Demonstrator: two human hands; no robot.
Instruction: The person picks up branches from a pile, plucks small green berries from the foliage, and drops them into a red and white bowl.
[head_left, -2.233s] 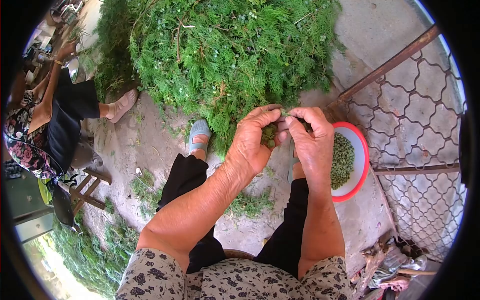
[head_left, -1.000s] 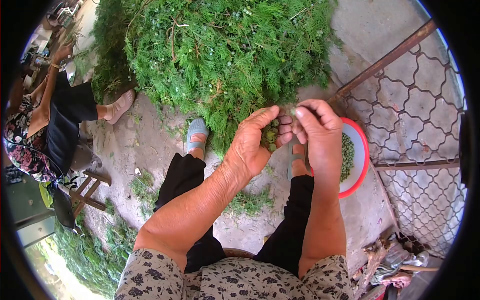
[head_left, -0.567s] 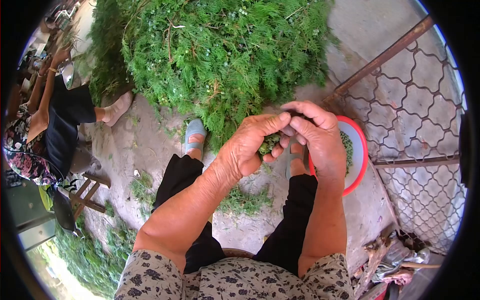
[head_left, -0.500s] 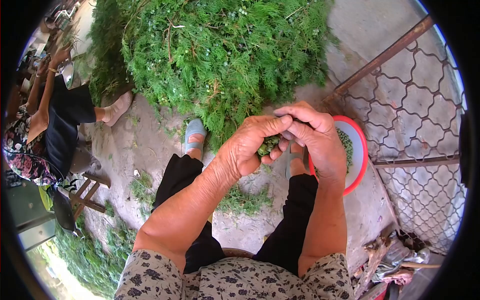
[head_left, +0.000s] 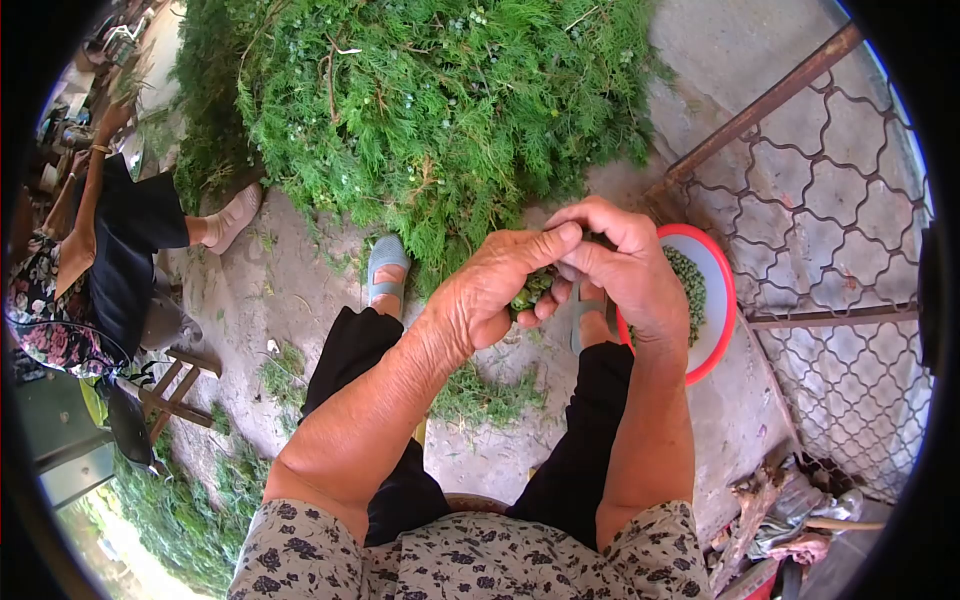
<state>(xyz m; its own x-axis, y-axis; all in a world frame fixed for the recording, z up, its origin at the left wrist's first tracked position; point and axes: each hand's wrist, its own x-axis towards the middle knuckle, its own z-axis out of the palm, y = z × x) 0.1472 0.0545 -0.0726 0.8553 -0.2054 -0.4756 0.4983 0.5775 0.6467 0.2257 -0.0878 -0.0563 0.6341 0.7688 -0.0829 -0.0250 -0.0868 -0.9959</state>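
My left hand (head_left: 500,285) is closed around a small bunch of green seed cones (head_left: 535,288), partly hidden by the fingers. Close against it, my right hand (head_left: 625,265) has thumb and forefinger pinched at the tip of the left thumb; what lies between them is hidden. Below and right of the hands, a white basin with a red rim (head_left: 728,318) sits on the ground, with loose green cones (head_left: 690,285) in it. Beyond my hands rises a big heap of green conifer branches (head_left: 440,120).
At the left sits another person in a floral top (head_left: 60,320), beside a small wooden stool (head_left: 180,395). A rusty metal mesh gate (head_left: 830,210) leans at the right. Scraps of wood and plastic (head_left: 770,530) lie lower right. Loose sprigs (head_left: 490,395) are scattered between my feet.
Both hands stay together and have shifted only slightly, the left fingers closing a little more over the cones. The view has tilted slightly. The other person's hands at the left have moved a little.
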